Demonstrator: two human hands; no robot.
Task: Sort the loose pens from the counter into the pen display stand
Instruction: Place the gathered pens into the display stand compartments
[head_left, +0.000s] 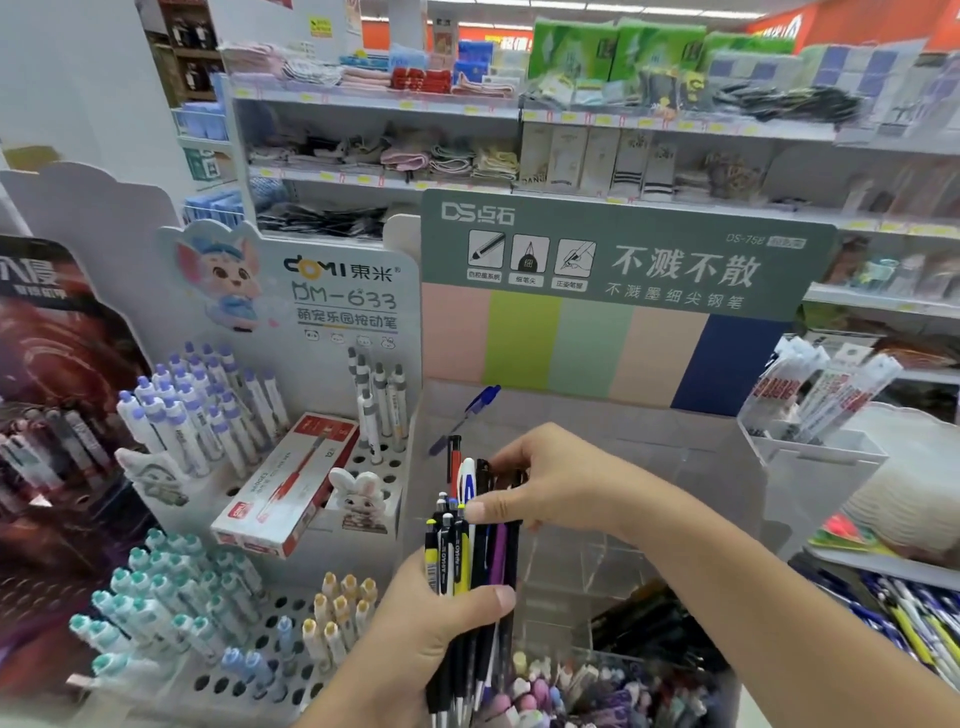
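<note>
At centre, low in the view: bundle of pens (470, 551), mixed black, yellow, purple, white and red barrels, held upright in front of the clear display stand (576, 551). Left hand (431, 623) grips the bundle round its lower half, thumb curled across the front of the barrels. Right hand (540, 483) reaches in from the right and pinches the upper ends of the pens, thumb in front and fingers curled behind.

Blue pen (475, 410): tilted, just above the bundle, against the pale back of the stand; whether it rests in a compartment cannot be told.

Backboard (623, 291) of the stand: grey-green header with white print, pastel and navy stripes beneath.

Left of the stand: white holed rack (291, 613) carrying purple-capped pens (202, 405), teal-capped pens (171, 587) and yellow-capped pens (337, 608), all upright in holes. Red and white pen box (288, 483) lying tilted across the rack.

Lower right: loose pens in a tray (904, 618), partly blurred.

Behind: shelves (519, 109) of folded cloths and packaged goods
</note>
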